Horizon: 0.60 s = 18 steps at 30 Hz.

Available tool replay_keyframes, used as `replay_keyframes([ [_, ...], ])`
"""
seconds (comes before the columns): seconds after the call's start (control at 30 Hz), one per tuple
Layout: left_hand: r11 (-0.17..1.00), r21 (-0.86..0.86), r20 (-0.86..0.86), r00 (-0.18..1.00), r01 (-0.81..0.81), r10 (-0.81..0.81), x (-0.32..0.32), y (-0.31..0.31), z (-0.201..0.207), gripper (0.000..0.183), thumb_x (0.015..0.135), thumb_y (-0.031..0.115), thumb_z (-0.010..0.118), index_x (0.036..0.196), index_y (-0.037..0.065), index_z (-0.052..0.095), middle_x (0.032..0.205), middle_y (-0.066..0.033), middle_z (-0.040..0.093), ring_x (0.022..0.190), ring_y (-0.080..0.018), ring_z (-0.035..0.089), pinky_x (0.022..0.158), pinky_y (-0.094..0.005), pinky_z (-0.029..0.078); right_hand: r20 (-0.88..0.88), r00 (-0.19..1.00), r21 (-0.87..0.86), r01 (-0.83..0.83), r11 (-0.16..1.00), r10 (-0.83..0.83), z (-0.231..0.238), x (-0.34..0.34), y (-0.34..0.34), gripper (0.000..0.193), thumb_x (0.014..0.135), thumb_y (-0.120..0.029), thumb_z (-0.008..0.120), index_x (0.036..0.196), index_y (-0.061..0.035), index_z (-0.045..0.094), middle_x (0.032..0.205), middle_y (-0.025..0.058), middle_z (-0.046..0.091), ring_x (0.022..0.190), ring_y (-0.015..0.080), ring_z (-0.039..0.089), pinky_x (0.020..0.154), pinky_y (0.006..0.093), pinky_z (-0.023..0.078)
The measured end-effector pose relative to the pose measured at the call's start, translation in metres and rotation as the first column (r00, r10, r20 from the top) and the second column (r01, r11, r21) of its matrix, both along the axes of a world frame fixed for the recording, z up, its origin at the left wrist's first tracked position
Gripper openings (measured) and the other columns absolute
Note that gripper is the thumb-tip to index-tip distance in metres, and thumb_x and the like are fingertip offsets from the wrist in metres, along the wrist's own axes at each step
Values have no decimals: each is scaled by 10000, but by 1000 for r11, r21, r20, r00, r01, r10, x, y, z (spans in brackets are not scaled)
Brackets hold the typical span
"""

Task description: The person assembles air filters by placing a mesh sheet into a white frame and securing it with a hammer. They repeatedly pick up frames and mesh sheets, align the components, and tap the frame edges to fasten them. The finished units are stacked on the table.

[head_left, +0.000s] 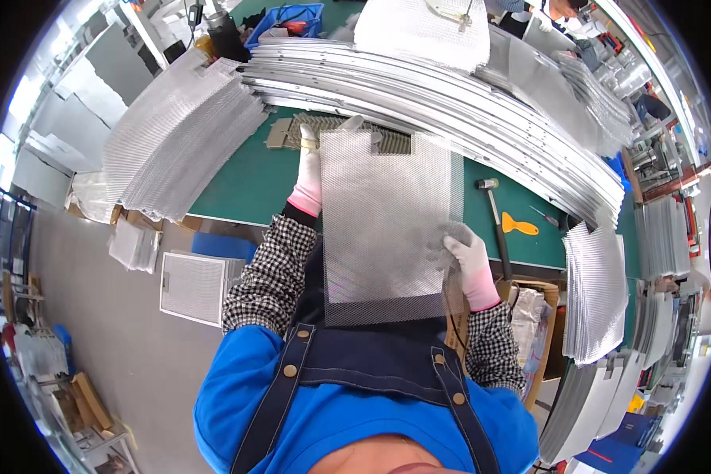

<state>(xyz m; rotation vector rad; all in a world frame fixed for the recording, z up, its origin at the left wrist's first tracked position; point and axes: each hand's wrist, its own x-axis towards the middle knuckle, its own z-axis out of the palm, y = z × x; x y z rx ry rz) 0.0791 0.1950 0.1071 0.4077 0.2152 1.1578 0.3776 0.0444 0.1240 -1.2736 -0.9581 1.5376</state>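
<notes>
A silvery metal mesh sheet (387, 221) with a notch in its far edge is held upright in front of my apron. Along its right and lower edges a second mesh layer seems to show, slightly offset. My left hand (312, 170), in a white glove with a pink cuff, grips the far left edge, some fingers hidden behind the sheet. At the lower right edge, my gloved right hand (466, 253) is closed on the mesh, its grey fingertips over the border. Past the far edge, a ribbed metal strip (292, 130) lies on the green table (233, 186).
Stacked mesh sheets (186, 130) stand at left, with another stack (596, 292) at right. Long metal profiles (450, 103) span the table's back. Right of the sheet lie a hammer (498, 229), an orange scraper (521, 225) and a screwdriver (543, 216). A cardboard box (549, 316) sits below.
</notes>
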Motion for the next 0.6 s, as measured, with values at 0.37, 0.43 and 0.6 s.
replay_keyframes([
  [0.37,998,-9,42,997,65,-64,2,2,-17,952,923,751,468,1560,63,302,1291,-227,586,1101,-332,606,974,-485,524,557,808,43,-260,965,192,-6,41,13,387,961,-163,622,1267,72,594,1077,168,702,822,216,722,744,344,598],
  [0.43,997,-26,86,994,69,-66,-1,1,-14,913,917,725,521,1558,106,323,1242,-203,610,1063,-315,612,929,-488,540,728,623,-120,-294,948,285,52,44,57,388,951,-252,649,1212,34,650,993,150,728,835,225,717,791,360,568],
  [0.6,1000,0,-20,1000,14,-14,-6,2,-37,907,875,756,548,1481,95,410,1216,-188,606,1058,-303,604,915,-475,545,635,654,664,-192,723,-410,145,56,248,541,982,-338,619,1383,14,526,1349,204,614,1238,288,606,1048,378,472],
])
